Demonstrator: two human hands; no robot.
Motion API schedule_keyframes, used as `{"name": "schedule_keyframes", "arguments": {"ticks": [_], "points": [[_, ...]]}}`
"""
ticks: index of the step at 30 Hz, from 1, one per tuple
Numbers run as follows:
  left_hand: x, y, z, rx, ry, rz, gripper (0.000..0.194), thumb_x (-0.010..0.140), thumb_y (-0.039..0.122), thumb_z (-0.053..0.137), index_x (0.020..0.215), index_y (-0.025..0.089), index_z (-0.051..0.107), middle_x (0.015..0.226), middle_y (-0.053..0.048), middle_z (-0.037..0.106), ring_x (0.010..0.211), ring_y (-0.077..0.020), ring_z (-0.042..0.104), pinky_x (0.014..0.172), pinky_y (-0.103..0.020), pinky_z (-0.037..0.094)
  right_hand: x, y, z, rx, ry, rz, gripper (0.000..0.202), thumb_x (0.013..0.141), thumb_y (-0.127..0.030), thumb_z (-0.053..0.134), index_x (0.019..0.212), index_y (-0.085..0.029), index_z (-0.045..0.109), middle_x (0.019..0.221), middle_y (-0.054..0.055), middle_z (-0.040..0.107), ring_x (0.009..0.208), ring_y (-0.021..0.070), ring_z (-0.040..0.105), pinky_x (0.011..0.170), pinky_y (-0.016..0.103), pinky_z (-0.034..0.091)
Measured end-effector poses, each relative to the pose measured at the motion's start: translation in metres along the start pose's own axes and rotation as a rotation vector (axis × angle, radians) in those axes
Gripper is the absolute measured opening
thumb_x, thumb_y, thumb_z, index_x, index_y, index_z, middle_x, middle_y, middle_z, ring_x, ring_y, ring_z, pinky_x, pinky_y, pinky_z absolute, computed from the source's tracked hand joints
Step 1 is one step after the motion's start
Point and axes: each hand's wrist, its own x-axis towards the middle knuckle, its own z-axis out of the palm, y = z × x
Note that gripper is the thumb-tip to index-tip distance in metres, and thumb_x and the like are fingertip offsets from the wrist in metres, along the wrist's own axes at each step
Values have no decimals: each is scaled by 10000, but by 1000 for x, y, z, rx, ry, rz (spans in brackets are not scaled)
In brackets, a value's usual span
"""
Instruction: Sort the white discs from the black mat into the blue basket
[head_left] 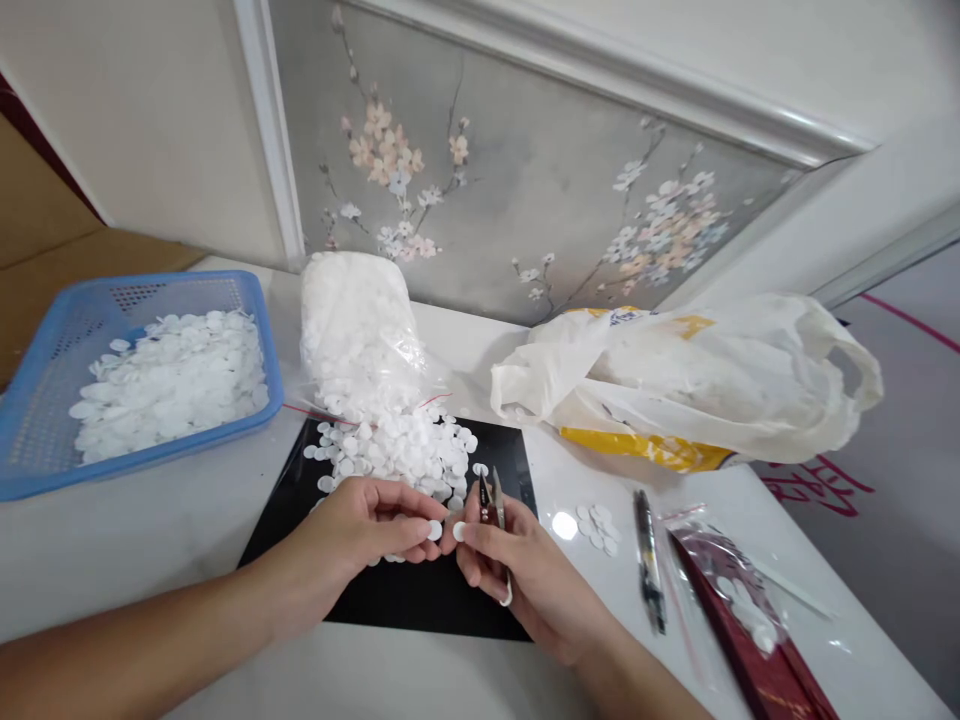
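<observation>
My left hand (382, 522) pinches a small white disc (434, 530) between thumb and fingertips. Close beside it, my right hand (499, 550) pinches another white disc (459, 532) and also holds small thread snips (493, 500), their blades pointing away from me. Both hands are over a black mat (420, 600). Behind them on the mat lies a heap of white discs (397, 445), spilling from a clear plastic bag (360, 320) filled with more discs.
A blue basket (274, 385) of white discs stands at the left. At the right are a white and yellow plastic bag (697, 380), several loose discs (598, 528), a black pen (649, 560) and a dark red packet (750, 640) in clear plastic. A floral wall panel (540, 170) rises behind.
</observation>
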Motion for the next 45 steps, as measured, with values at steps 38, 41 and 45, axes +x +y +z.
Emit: {"name": "schedule_keyframes", "arguments": {"ticks": [38,41,45], "points": [[3,14,32,18,-198,108,240,807,364,695,888,174,573,727,-10,711,489,-62,494,456,-209,237,-36,-26,-12,-704,233,-297,165,822,-317,650,746,-173,624,660,-13,616,582,110,438,552,235,357],[14,19,47,72,-202,160,243,791,358,713,829,180,552,633,20,669,448,-57,443,444,-209,220,-40,-28,-22,-551,234,-312,224,823,-372,655,770,-158,614,670,-8,601,595,107,422,560,242,345],[23,21,65,68,-185,178,269,769,387,736,880,173,616,610,28,619,510,-81,477,450,-202,226,-44,-31,-34,-427,312,-332,269,806,-412,669,761,-169,562,606,-51,491,524,82,333,487,227,278]]}}
